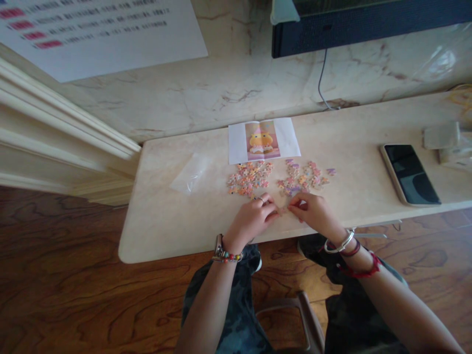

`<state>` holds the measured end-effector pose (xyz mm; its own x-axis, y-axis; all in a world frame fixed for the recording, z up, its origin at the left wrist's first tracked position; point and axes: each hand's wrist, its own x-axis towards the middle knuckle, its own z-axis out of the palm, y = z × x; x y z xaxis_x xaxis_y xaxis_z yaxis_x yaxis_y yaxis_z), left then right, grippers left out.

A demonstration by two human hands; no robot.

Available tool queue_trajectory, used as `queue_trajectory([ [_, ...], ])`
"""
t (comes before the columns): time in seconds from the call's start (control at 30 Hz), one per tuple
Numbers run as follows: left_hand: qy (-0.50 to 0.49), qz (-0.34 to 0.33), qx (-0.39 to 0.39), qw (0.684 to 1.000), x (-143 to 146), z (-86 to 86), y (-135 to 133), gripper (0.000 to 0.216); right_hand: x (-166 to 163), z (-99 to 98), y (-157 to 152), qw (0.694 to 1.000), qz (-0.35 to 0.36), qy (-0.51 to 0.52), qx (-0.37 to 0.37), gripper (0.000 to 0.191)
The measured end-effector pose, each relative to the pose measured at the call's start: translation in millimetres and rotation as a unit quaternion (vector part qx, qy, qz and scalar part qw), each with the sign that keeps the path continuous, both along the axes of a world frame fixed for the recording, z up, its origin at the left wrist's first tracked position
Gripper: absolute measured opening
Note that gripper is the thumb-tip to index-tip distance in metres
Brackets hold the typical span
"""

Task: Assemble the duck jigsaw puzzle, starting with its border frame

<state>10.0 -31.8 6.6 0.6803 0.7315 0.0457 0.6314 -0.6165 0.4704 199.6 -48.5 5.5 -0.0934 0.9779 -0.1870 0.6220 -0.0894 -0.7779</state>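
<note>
My left hand (256, 217) and my right hand (311, 210) meet fingertip to fingertip near the front edge of the counter, both with fingers pinched. A small pale jigsaw puzzle piece (282, 211) shows between them; its outline is blurred, and whether it is one piece or two joined I cannot tell. Just beyond my left hand lies a dense pile of pink and orange puzzle pieces (248, 178). Past my right hand is a looser group of pink, purple and yellow pieces (313, 173). Behind both piles, a creased paper sheet (291, 137) carries a printed yellow cartoon figure with a cake.
On the pale counter (158, 216), a clear plastic bag (190, 173) lies at left and a phone (411, 174) at right. Transparent containers (441, 136) stand beyond the phone. A dark screen's edge (368, 30) and its cable (321, 78) hang at the marble wall.
</note>
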Motion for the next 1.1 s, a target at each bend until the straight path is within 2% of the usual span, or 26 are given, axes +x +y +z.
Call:
queue_trajectory([
  [0.13,0.003,0.001,-0.007,1.000,0.7,0.4,0.2,0.012,-0.2,-2.2,1.6,0.996,0.019,-0.053,0.074,0.010],
  [0.23,0.009,0.008,-0.008,1.000,1.3,1.0,-0.3,0.011,-0.2,-3.1,3.0,0.993,0.034,-0.058,0.096,0.011],
  [0.5,-0.002,0.001,-0.004,1.000,-0.1,0.7,1.2,0.014,-0.8,-0.3,4.9,0.995,0.041,-0.052,0.077,0.010],
  [0.63,-0.013,0.030,0.014,0.999,7.4,0.3,1.5,0.019,-2.9,2.1,4.9,0.995,0.042,-0.042,0.083,0.011],
  [0.8,-0.015,0.069,-0.001,0.998,18.3,-0.7,3.1,0.008,11.9,1.8,16.1,0.996,0.051,0.064,0.025,0.010],
  [0.87,-0.016,0.085,-0.022,0.996,20.6,0.2,4.3,0.007,29.9,-0.2,24.5,0.993,0.011,0.114,0.038,0.013],
  [0.93,-0.013,0.096,-0.045,0.994,22.3,2.2,5.4,0.006,51.8,-3.8,32.5,0.986,-0.065,0.122,0.090,0.018],
  [1.0,-0.004,0.103,-0.066,0.993,23.9,4.6,6.3,0.004,71.8,-8.5,38.3,0.980,-0.128,0.083,0.126,0.021],
  [1.1,0.013,0.108,-0.086,0.990,26.3,7.5,7.8,0.002,88.4,-14.1,41.9,0.974,-0.164,0.012,0.154,0.019],
])
